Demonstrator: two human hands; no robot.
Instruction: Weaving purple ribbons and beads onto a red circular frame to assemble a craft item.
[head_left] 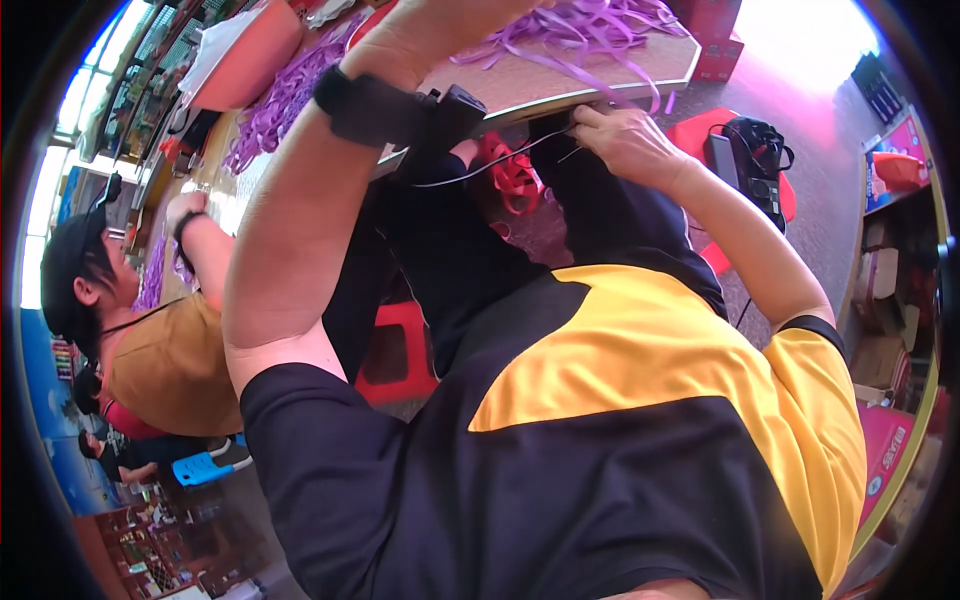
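Note:
My left hand [440, 32] reaches over the table at the upper edge, where its fingers are cut off from view. A black band with a small box [455, 112] is strapped round that wrist. Below the table's front edge, my right hand [625, 142] is closed in a pinch. A thin grey cord [500, 160] runs from near the left wrist to its fingertips, and a short thin piece sticks out beneath them. What exactly it grips is too small to tell. Purple ribbons [590, 30] lie heaped on the table [540, 88] between the hands, some hanging over the edge.
Leftward, another person [165, 350] works at the table beside more purple ribbon [290, 95] and a pink basin [245, 60]. Red ribbon [512, 180] hangs under the table. A red stool [690, 135] with black devices [750, 160] stands at right, near shelves with boxes [880, 290].

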